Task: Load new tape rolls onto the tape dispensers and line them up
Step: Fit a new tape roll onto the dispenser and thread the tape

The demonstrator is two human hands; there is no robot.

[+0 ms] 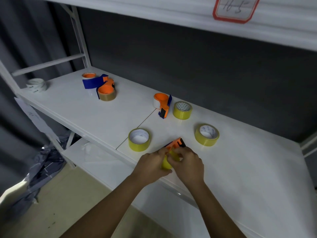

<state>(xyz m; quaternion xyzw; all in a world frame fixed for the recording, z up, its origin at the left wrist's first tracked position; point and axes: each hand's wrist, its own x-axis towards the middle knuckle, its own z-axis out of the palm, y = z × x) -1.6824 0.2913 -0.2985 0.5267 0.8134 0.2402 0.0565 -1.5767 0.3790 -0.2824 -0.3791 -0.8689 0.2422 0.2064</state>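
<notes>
Near the shelf's front edge, an orange tape dispenser (177, 143) carries a yellow tape roll (167, 163), mostly hidden by my hands. My left hand (151, 164) grips the roll and dispenser from the left. My right hand (187, 164) pinches at the roll from the right. Three loose yellow rolls lie flat around them: one at the left (139, 140), one at the right (207, 134), one farther back (182, 110). An orange and blue dispenser (163, 104) with a white roll lies beside that far roll. Two more dispensers (101, 85) lie piled at the back left.
All of this lies on a white metal shelf (96, 114) with a seam between two boards. A white tape roll (36, 85) sits at the far left corner. An upper shelf (171, 16) bearing a red-framed label hangs overhead. Grey plastic bags (44, 167) lie on the floor at left.
</notes>
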